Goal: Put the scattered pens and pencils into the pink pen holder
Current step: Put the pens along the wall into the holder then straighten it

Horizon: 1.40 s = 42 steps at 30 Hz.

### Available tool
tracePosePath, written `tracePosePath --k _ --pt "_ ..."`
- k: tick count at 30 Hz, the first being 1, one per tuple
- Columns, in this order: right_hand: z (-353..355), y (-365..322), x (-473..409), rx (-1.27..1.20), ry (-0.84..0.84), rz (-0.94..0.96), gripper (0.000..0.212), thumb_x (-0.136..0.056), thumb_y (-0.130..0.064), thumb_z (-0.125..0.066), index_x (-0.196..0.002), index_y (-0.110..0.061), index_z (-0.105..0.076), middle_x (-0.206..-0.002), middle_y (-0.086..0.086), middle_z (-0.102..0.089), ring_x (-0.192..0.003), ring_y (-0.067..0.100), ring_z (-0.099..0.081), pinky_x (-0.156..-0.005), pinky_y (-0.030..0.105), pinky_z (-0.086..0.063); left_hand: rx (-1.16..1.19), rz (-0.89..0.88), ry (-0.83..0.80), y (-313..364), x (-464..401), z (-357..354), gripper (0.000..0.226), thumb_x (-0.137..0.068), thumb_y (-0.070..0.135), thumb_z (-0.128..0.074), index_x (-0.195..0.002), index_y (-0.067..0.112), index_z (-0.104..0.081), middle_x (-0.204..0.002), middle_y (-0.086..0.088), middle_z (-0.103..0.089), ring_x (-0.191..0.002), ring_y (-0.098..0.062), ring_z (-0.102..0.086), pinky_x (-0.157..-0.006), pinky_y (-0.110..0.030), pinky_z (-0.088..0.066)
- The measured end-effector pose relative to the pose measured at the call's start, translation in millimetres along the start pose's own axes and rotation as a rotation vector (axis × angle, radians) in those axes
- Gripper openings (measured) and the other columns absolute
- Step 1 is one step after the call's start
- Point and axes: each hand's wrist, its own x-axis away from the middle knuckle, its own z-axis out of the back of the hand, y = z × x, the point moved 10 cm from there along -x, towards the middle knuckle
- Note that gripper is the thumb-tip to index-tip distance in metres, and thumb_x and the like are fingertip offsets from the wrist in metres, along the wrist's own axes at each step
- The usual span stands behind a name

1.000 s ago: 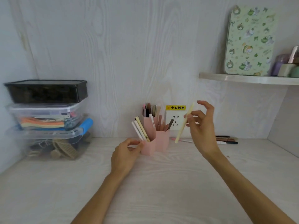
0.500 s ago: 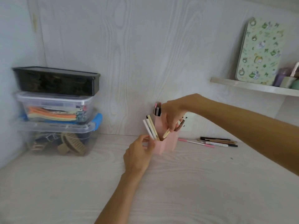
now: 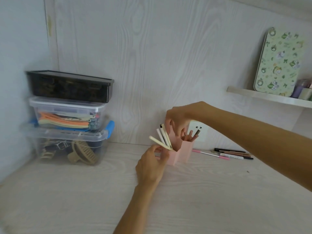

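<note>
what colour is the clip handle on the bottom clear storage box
Blue. The handle on the bottom clear box shows only in the head view.

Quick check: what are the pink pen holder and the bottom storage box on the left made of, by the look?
Pink pen holder: likely matte plastic, opaque with flat, crisp-edged walls. Bottom storage box: clear glossy plastic; the hair clips inside show through its wall.

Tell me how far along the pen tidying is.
Done: several pens already stand in the pink holder. In hand: the left hand steadies the holder's front, and the right hand reaches into its top among the pens; whether it grips one is unclear. Left: a cluster of loose pens lies on the desk right of the holder.
</note>
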Motion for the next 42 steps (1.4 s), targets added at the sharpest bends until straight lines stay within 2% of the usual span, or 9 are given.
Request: tracePosePath --k 9,15,17,20,24,29,35,39,42 --pt "-11 -8 9 -0.218 0.157 0.150 0.022 -0.078 -0.022 -0.072 -0.099 -0.021 -0.066 -0.080 0.001 -0.074 -0.068 0.013 -0.069 -0.069 0.027 -0.056 0.254 -0.136 0.355 18 -2 41 0.019 -0.084 0.034 -0.067 -0.101 0.027 -0.063 -0.080 0.015 -0.064 -0.073 -0.001 -0.063 -0.064 -0.016 -0.051" --pt "-33 13 19 -0.084 0.188 0.092 0.018 -0.080 -0.013 -0.059 -0.088 -0.026 -0.069 -0.073 -0.010 -0.066 -0.069 0.013 -0.063 -0.058 0.022 -0.048 0.157 -0.267 0.334 50 -28 56 0.034 -0.079 0.043 -0.070 -0.100 0.028 -0.047 -0.066 0.014 -0.066 -0.059 0.001 -0.062 -0.054 -0.013 -0.046" --pt "-27 19 32 -0.060 0.293 0.120 0.020 -0.081 -0.016 -0.059 -0.091 -0.028 -0.071 -0.069 -0.017 -0.057 -0.068 0.005 -0.054 -0.056 0.017 -0.038 0.102 -0.269 0.288 62 -42 50 0.030 -0.079 0.043 -0.070 -0.094 0.023 -0.052 -0.070 0.007 -0.069 -0.061 -0.002 -0.064 -0.056 -0.023 -0.051" --pt "-14 50 59 -0.193 0.453 0.110 0.019 -0.082 -0.020 -0.059 -0.087 -0.036 -0.070 -0.068 -0.020 -0.060 -0.068 0.002 -0.056 -0.065 0.022 -0.045 -0.104 -0.321 0.263 74 -49 36 0.023 -0.084 0.040 -0.065 -0.092 0.018 -0.066 -0.082 -0.001 -0.072 -0.071 -0.017 -0.067 -0.056 -0.030 -0.049" --pt "-29 133 88 -0.420 0.697 -0.070 0.017 -0.086 -0.022 -0.059 -0.081 -0.036 -0.067 -0.065 -0.017 -0.065 -0.065 0.000 -0.063 -0.070 0.028 -0.049 -0.381 -0.359 0.330 74 -37 20 0.035 -0.095 0.040 -0.045 -0.121 0.023 -0.061 -0.115 0.001 -0.061 -0.105 -0.020 -0.055 -0.063 -0.031 -0.044" --pt "-132 223 84 -0.565 0.683 -0.399 0.028 -0.089 -0.007 -0.050 -0.108 -0.021 -0.065 -0.108 0.006 -0.066 -0.103 0.024 -0.060 -0.079 0.028 -0.042 -0.485 -0.308 0.127 58 -34 -10 0.051 -0.100 0.036 -0.032 -0.148 0.020 -0.024 -0.154 -0.002 -0.025 -0.141 -0.021 -0.020 -0.110 -0.038 -0.027" --pt "-192 260 80 -0.502 0.633 -0.489 0.044 -0.094 -0.013 -0.045 -0.138 -0.012 -0.040 -0.140 0.013 -0.045 -0.130 0.029 -0.038 -0.109 0.035 -0.026 -0.239 -0.529 0.422 112 10 6 0.041 -0.089 0.024 -0.046 -0.129 0.015 -0.046 -0.128 -0.005 -0.050 -0.117 -0.019 -0.042 -0.096 -0.028 -0.032" --pt "-210 261 76 -0.410 0.636 -0.470 0.050 -0.096 -0.017 -0.040 -0.145 -0.018 -0.028 -0.153 0.005 -0.028 -0.141 0.022 -0.024 -0.115 0.039 -0.020 -0.226 -0.889 0.171 164 42 -63 0.024 -0.087 0.016 -0.048 -0.111 0.017 -0.054 -0.105 -0.003 -0.057 -0.103 -0.018 -0.051 -0.095 -0.031 -0.036" --pt "-211 259 72 -0.410 0.651 -0.423 0.052 -0.096 -0.019 -0.039 -0.146 -0.023 -0.025 -0.155 0.001 -0.024 -0.143 0.020 -0.019 -0.116 0.041 -0.019 -0.394 -0.880 -0.163 162 44 -143 0.024 -0.087 0.008 -0.050 -0.107 0.015 -0.061 -0.105 -0.001 -0.060 -0.097 -0.019 -0.057 -0.080 -0.033 -0.047"
